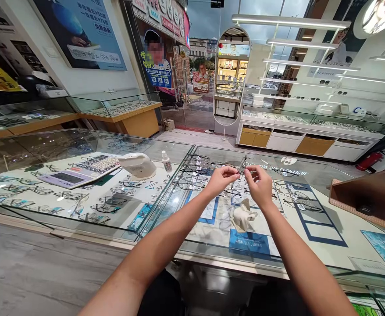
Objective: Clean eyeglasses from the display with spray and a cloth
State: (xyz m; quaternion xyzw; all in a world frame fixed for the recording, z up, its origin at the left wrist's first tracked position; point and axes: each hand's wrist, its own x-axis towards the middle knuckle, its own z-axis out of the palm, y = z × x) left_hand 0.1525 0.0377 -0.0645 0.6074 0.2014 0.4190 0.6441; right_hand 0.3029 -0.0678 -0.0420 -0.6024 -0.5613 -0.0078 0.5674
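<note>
Above the glass display counter [212, 259], both hands hold a thin-framed pair of glasses [241, 165] between them. My left hand [221, 180] pinches one side of it, thumb and fingers together. The other side is pinched by my right hand [260, 183], a short gap away. The frame's outline is small and hard to separate from the eyeglasses behind it. Just below the hands, a crumpled cream cloth [244, 216] lies on the glass top. A blue card [250, 242] is at the cloth's near side.
Left on the counter are a calculator [80, 171], a white device [137, 166] and a small spray bottle [166, 161]. Rows of eyeglasses [105, 206] show under the glass. A brown wooden stand [363, 202] is at the right; an oval mirror [232, 74] stands behind.
</note>
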